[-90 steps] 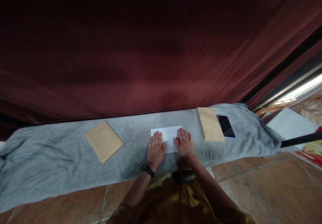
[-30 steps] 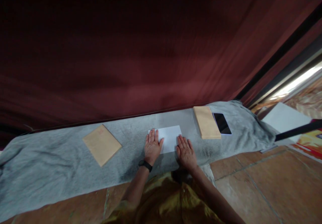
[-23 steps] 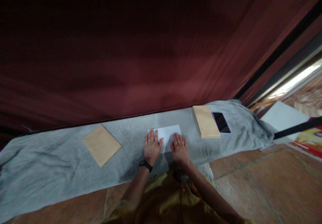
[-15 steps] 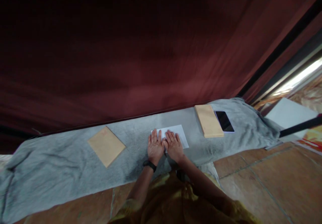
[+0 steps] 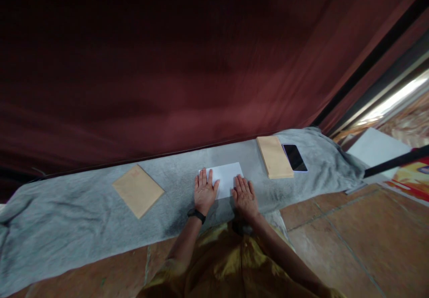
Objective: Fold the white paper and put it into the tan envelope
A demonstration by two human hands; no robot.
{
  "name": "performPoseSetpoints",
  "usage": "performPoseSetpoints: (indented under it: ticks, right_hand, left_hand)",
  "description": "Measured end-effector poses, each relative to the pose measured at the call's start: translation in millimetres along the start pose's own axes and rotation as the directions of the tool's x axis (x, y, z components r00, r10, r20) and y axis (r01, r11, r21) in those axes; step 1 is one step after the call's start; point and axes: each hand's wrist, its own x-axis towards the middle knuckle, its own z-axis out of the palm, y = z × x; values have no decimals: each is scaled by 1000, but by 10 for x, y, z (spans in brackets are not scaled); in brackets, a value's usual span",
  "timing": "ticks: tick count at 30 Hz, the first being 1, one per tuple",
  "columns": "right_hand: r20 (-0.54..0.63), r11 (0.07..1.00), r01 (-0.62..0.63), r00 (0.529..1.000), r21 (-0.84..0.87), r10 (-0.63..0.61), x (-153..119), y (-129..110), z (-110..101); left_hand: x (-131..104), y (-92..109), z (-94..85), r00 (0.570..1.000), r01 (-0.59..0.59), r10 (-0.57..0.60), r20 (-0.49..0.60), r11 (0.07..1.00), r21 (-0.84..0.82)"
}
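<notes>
A white sheet of paper (image 5: pixel 226 177) lies flat on the grey cloth (image 5: pixel 181 173) in front of me. My left hand (image 5: pixel 205 193) rests flat over its left end, fingers spread, with a dark band on the wrist. At the paper's right end lies my right hand (image 5: pixel 246 197), palm down with its fingers extended. Neither hand grips anything. To the left sits a tan envelope (image 5: pixel 138 190), turned at an angle. On the right is a stack of tan envelopes (image 5: pixel 275 157).
A phone (image 5: pixel 295 158) lies just right of the stack. Behind the cloth hangs a dark red curtain (image 5: pixel 187 88). A black bar (image 5: pixel 395 161) crosses at the far right, near a white board (image 5: pixel 377 148). Brown floor tiles (image 5: pixel 335 244) show below.
My hands have moved apart: the right one slid right to the paper's end, uncovering its middle. My left hand remains on the left end. The whole view has shifted slightly.
</notes>
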Motion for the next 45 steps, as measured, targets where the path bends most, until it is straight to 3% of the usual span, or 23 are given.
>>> performPoseSetpoints:
  ticks: [10, 13, 18, 21, 27, 32, 36, 45]
  right_hand:
    - [26, 1000, -14, 1000, -2, 14, -162, 153, -175]
    - [25, 1000, -23, 999, 5, 23, -171, 151, -195]
    - [22, 999, -36, 999, 8, 36, -167, 121, -210]
    - [20, 999, -33, 999, 6, 33, -165, 120, -212]
    - [26, 999, -9, 1000, 41, 8, -186, 129, -252]
    - [100, 983, 128, 985, 130, -142, -272, 38, -321]
    - [116, 988, 87, 988, 128, -102, -327, 57, -377]
    - [110, 996, 41, 993, 82, -50, -448, 350, -432]
  left_hand:
    - [9, 23, -9, 1000, 5, -5, 0, 999, 50]
    - [-22, 177, -9, 1000, -12, 12, 11, 1000, 27]
    - [-121, 612, 52, 979, -171, 177, 100, 983, -65]
    - [-166, 745, 56, 962, -229, 239, 130, 969, -89]
    - [-281, 579, -38, 967, -209, 218, 134, 975, -77]
    - [-354, 500, -81, 976, -170, 173, 135, 985, -36]
    - [-348, 511, -106, 975, -162, 166, 148, 986, -43]
    - [-421, 421, -147, 983, -125, 129, 133, 992, -34]
